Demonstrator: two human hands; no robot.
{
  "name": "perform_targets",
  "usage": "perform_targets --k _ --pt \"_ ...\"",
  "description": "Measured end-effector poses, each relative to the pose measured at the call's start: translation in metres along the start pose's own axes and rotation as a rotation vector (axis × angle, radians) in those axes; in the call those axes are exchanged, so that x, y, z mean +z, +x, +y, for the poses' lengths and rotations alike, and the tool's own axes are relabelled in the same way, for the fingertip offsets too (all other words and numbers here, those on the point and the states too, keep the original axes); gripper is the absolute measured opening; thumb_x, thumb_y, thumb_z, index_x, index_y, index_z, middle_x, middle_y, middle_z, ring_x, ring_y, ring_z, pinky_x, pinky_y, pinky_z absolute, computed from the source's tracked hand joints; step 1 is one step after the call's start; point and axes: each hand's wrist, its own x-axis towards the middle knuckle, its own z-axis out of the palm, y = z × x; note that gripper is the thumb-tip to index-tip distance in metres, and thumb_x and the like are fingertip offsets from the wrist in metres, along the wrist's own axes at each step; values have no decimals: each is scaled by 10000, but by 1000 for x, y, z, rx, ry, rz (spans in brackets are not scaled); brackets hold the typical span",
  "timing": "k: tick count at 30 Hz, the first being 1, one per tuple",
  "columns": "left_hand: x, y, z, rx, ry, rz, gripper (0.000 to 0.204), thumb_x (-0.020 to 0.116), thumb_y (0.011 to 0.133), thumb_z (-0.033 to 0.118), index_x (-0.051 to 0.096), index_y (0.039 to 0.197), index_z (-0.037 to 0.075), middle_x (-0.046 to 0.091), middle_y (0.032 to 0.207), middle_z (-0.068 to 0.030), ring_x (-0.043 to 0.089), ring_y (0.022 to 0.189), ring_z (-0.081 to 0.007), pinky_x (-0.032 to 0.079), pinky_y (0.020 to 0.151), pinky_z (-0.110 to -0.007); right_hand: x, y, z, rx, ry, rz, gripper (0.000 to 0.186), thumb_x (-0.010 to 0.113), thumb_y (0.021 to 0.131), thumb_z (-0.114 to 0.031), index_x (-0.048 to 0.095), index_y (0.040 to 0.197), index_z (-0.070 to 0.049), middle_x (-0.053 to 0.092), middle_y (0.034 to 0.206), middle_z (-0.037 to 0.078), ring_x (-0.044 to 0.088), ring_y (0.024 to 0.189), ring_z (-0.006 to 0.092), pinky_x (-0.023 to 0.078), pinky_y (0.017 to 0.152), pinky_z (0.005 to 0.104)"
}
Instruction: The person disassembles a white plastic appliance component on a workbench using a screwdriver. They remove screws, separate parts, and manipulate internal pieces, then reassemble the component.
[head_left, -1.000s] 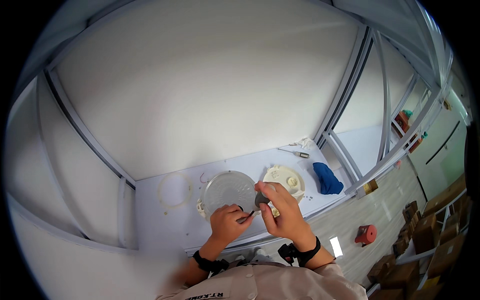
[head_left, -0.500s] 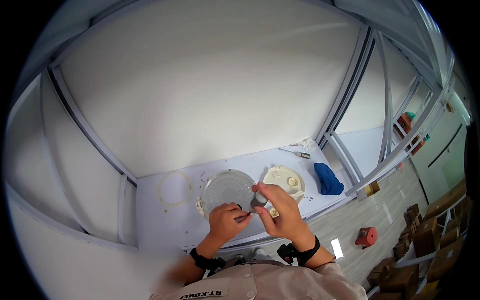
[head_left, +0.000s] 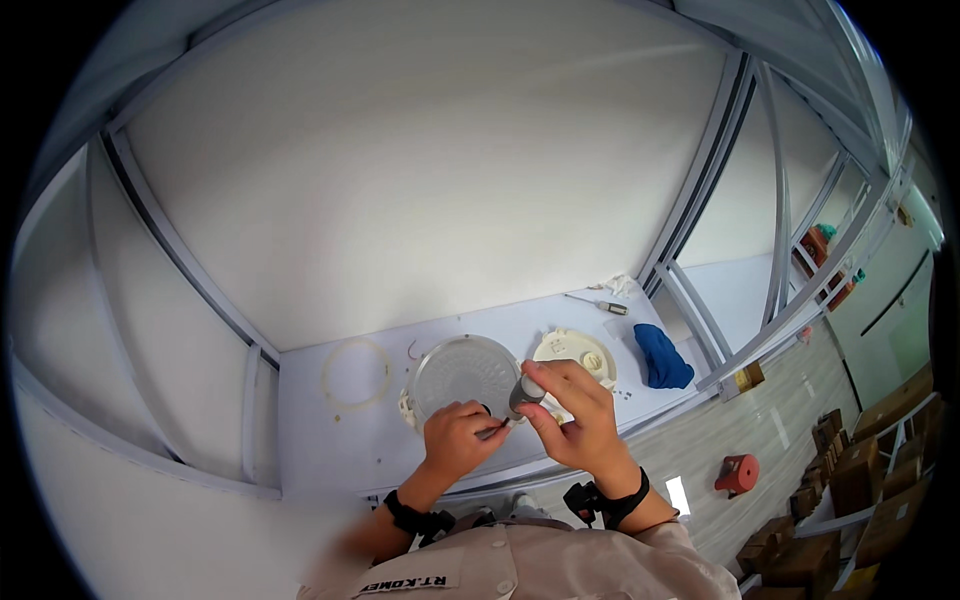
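My right hand [head_left: 585, 425] has its fingertips and thumb closed round the thick grey handle of what looks like a screwdriver [head_left: 525, 396], tilted with its pale end up. From the handle a thin dark part runs down toward my left hand [head_left: 456, 440], which pinches at this narrow end; the tip is hidden by its fingers. Both hands are over the near edge of a round translucent grey cover [head_left: 462, 368] that lies on the white table. Close by on the right is a round cream plastic part [head_left: 560, 346] with raised fittings, partly behind my right hand.
A thin pale ring [head_left: 326, 380] lies at the left of the table [head_left: 310, 440]. Farther right are another screwdriver [head_left: 611, 307], a crumpled blue cloth [head_left: 662, 357] and small loose pieces. Frame posts [head_left: 690, 180] stand on both sides. A red stool [head_left: 737, 474] and cardboard boxes are beyond.
My right thumb and fingers have shifted up on the grey handle, which now leans more to the right. My left hand keeps its pinch. The whole view has moved slightly.
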Motion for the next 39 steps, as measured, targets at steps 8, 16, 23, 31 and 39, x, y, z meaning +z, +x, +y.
perform_targets --k 8,16,23,31,39 --pt "-1 0 0 5 5 -1 122 906 744 259 813 726 182 667 721 46 655 637 -214 519 586 -368 -2 2 -3 8 -33 -20 529 811 850 13 682 1362 -8 705 1174 183 712 942 310 587 793 380" --pt "-2 0 0 -20 -3 -26 112 902 743 245 813 729 179 666 719 40 658 651 -213 524 594 -365 -4 6 -5 73 89 -141 458 841 836 -22 721 1278 -35 708 1192 168 716 1033 310 586 874 366" --pt "-3 3 2 -45 6 -35 115 904 739 244 811 727 177 662 711 36 657 650 -213 521 588 -364 -4 5 -3 32 -77 -98 527 798 857 11 660 1366 -13 690 1175 215 705 995 335 596 833 373" --pt "-1 2 0 -31 -15 -25 122 906 738 248 810 727 173 662 712 37 658 648 -209 517 581 -361 -1 11 -9 47 75 -120 536 814 849 0 679 1365 -57 703 1170 178 702 956 311 584 780 372" --pt "-3 2 1 -38 -15 -27 120 903 731 243 806 727 172 653 714 37 656 654 -213 522 597 -364 -3 2 -4 117 -7 -144 530 832 841 -35 691 1351 -55 685 1212 185 703 1021 315 588 857 385"
